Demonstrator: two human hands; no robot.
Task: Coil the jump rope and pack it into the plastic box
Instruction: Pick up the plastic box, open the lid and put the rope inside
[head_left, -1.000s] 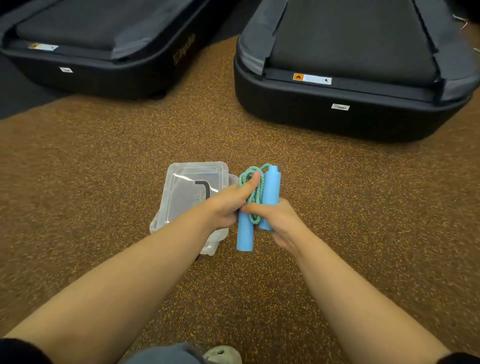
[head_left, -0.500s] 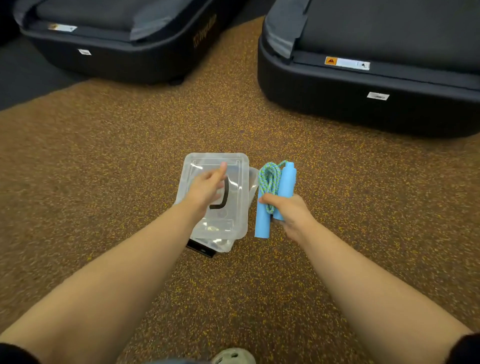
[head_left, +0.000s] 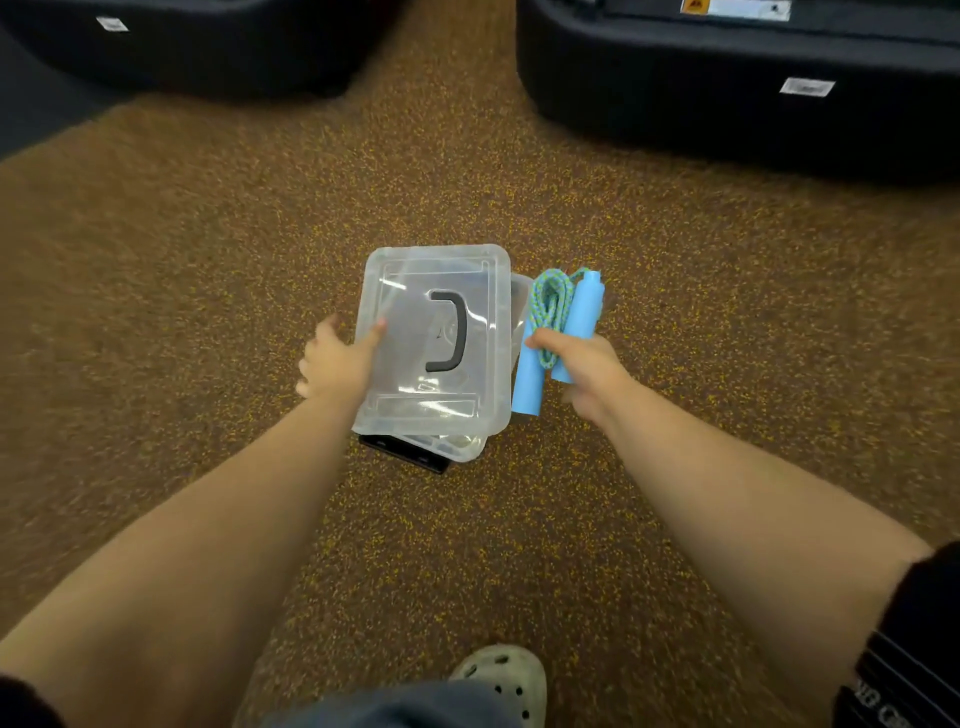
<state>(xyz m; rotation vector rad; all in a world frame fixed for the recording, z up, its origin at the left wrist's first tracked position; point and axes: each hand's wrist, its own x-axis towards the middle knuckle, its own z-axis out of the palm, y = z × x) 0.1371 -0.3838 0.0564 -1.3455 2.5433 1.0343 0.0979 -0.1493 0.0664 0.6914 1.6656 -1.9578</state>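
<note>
Speckled floor (head_left: 208, 312): left hand (head_left: 337, 358) grips one lid (head_left: 436, 338), right hand (head_left: 582, 364) clutches one coiled jump rope (head_left: 558, 327).

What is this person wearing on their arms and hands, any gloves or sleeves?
No gloves: both the left hand and the right hand are bare, and so are the forearms. A dark sleeve ends near the right elbow, with pale lettering or stripes too blurred to read. A dark sleeve edge shows at the left arm. No watch or rings are visible.
</note>
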